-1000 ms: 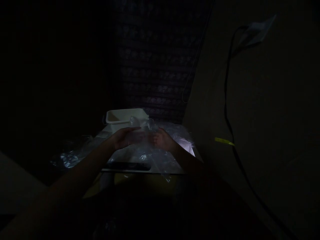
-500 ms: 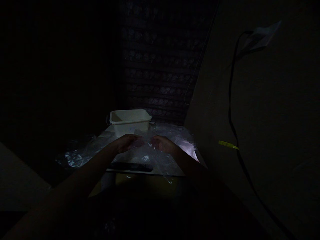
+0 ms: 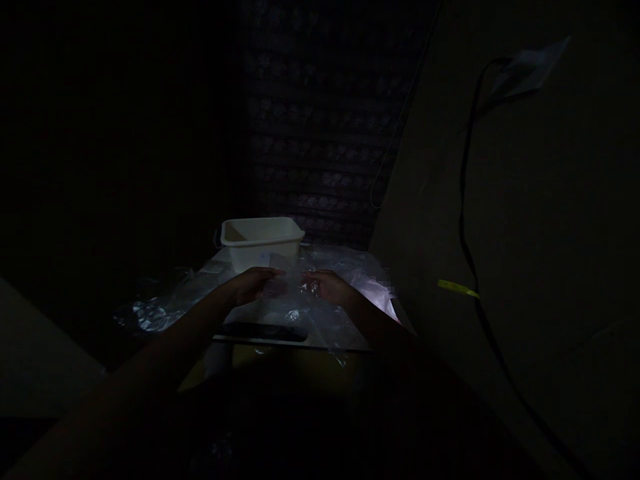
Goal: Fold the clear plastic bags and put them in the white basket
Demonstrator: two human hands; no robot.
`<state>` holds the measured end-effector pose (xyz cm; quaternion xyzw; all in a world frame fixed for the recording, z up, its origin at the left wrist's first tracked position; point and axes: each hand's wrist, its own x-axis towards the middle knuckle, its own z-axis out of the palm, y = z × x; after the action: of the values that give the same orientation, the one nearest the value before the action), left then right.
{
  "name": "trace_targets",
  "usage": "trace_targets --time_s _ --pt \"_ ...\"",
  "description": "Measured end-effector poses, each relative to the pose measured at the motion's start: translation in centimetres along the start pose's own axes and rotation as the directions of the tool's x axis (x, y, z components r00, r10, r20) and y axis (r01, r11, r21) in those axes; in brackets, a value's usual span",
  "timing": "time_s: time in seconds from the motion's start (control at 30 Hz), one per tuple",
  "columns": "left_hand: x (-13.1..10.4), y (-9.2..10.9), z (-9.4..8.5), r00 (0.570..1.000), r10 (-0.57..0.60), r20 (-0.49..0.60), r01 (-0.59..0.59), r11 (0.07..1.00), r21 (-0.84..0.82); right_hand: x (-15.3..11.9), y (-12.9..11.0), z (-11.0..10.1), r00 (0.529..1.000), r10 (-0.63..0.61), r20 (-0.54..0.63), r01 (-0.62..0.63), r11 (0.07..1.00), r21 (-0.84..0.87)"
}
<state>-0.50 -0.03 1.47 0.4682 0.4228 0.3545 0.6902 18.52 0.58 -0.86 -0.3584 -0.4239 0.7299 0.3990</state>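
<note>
The view is very dark. My left hand [image 3: 254, 283] and my right hand [image 3: 327, 287] face each other over a table [image 3: 320, 340]. Between them stretches a piece of clear plastic [image 3: 290, 283], and the fingers of each hand are closed on its edges. More crumpled clear plastic [image 3: 150, 315] lies at the table's left side. A pale plastic tub [image 3: 263, 250] stands just behind my left hand. Near the front edge lies a long dark object [image 3: 265, 331]. White, shiny sheets [image 3: 377, 293] lie to the right of my right hand.
A wall on the right carries a black cable [image 3: 463, 200] with a yellow tag [image 3: 457, 288] and a socket plate [image 3: 530, 70]. Behind the table hangs a dark patterned curtain [image 3: 320, 133].
The fingers of both hands have closed more tightly on the clear plastic, which now looks flatter between them. The camera view has shifted slightly.
</note>
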Motion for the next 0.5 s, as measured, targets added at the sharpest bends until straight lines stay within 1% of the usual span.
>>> trace_targets --time_s 0.13,0.23,0.3,0.4,0.5 --pt "0.02 -0.02 -0.07 1.000 0.013 -0.001 -0.013 1.000 -0.007 0.11 0.09 0.11 1.000 0.014 0.013 -0.014 1.000 0.001" --pt "0.15 -0.14 -0.30 1.000 0.024 -0.014 -0.024 1.000 -0.002 0.16 0.09 0.29 1.000 0.010 -0.020 -0.010 0.999 -0.031" --pt "0.33 -0.32 -0.59 1.000 0.021 0.000 -0.021 1.000 0.002 0.08 -0.04 0.42 0.999 0.009 -0.048 -0.012 0.999 -0.047" --pt "0.56 -0.55 -0.94 1.000 0.011 0.009 -0.011 1.000 0.009 -0.23 -0.33 0.57 0.997 0.010 -0.078 -0.011 1.000 -0.014" --pt "0.47 -0.47 -0.77 1.000 0.013 -0.024 -0.013 1.000 0.001 -0.56 -0.54 0.60 0.995 0.011 -0.101 -0.008 1.000 0.027"
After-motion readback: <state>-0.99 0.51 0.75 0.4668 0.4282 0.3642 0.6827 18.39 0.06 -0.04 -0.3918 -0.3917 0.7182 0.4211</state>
